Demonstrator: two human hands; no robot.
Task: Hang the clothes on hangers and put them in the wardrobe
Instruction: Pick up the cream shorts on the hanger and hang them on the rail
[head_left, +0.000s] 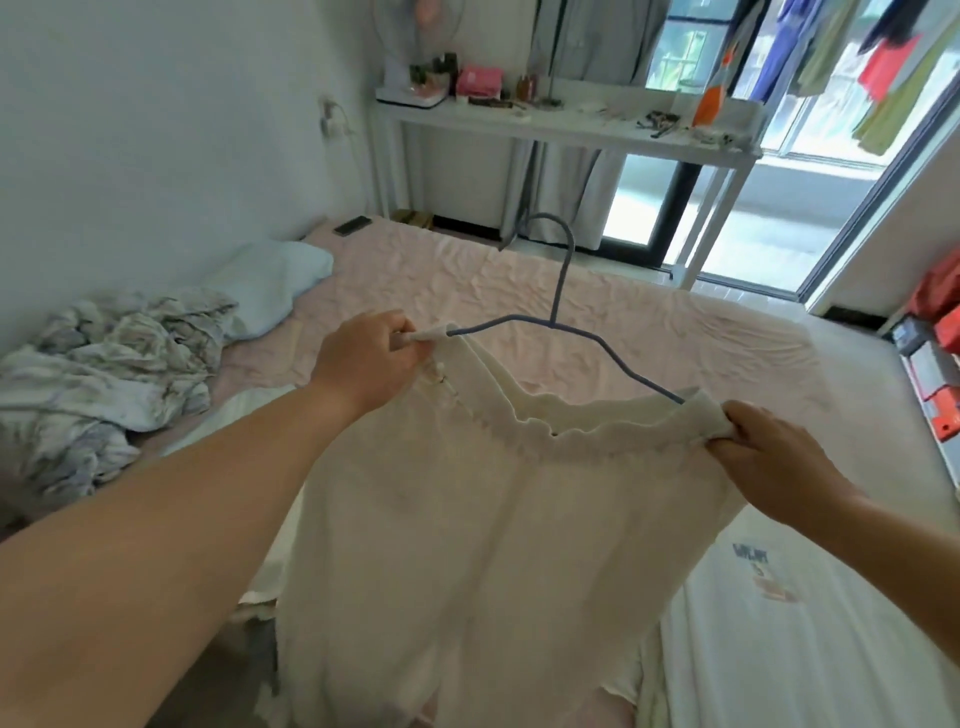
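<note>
The left hand (371, 358) is pinching the cream garment (467, 519) at one end of the blue hanger (558, 322), toward ten o'clock. The right hand (774, 457) is gripping the other end at three o'clock, above the pink bed (649, 332).

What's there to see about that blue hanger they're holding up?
The blue hanger is thin, like coated wire, with a curved hook pointing up and away. It is held tilted over the bed, its left end higher. Both ends sit inside the elastic waistband of a cream garment that hangs from it. The left hand pinches fabric over one end, and the right hand grips the other.
</note>
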